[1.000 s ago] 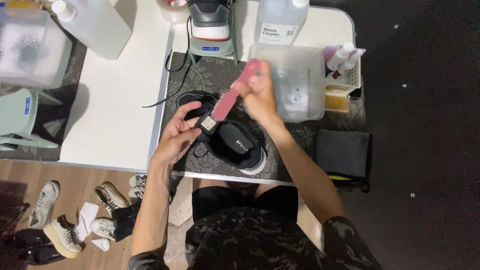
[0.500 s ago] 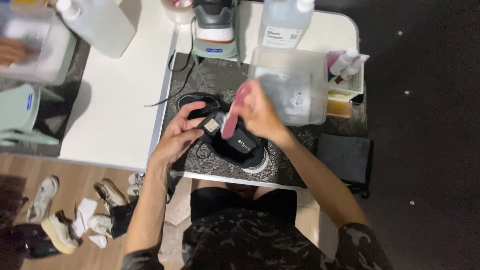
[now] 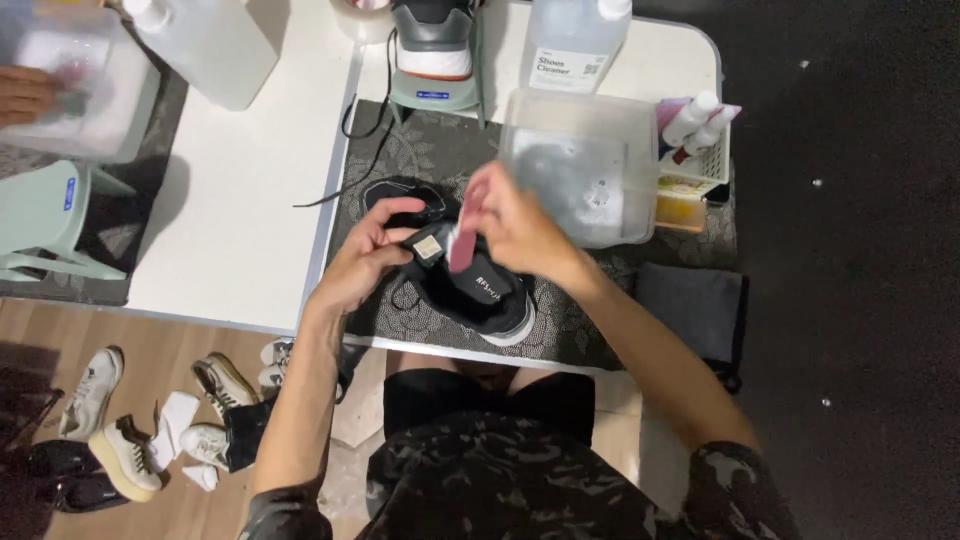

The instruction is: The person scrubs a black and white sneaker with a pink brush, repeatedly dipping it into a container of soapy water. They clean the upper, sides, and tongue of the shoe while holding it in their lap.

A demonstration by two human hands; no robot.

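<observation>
A black sneaker (image 3: 487,296) with a white sole edge lies on the dark patterned mat (image 3: 600,330) in front of me. My left hand (image 3: 365,262) holds its tongue and collar at the shoe's left end. My right hand (image 3: 510,225) grips a pink-handled brush (image 3: 465,238), its head pressed down into the shoe's opening between both hands. A second black shoe piece (image 3: 400,195) lies just behind my left hand.
A clear plastic tub of cloudy water (image 3: 585,170) stands right behind my right hand. A large cleaner bottle (image 3: 575,40), a sneaker on a green stand (image 3: 435,45), a basket of small bottles (image 3: 695,150) and a grey cloth (image 3: 695,300) surround it. Another person's hand (image 3: 25,95) works at far left. Shoes lie on the floor (image 3: 120,420).
My right hand has swung the pink brush from a raised slant down to upright, bringing its head into the shoe's opening. My left hand kept its hold on the shoe.
</observation>
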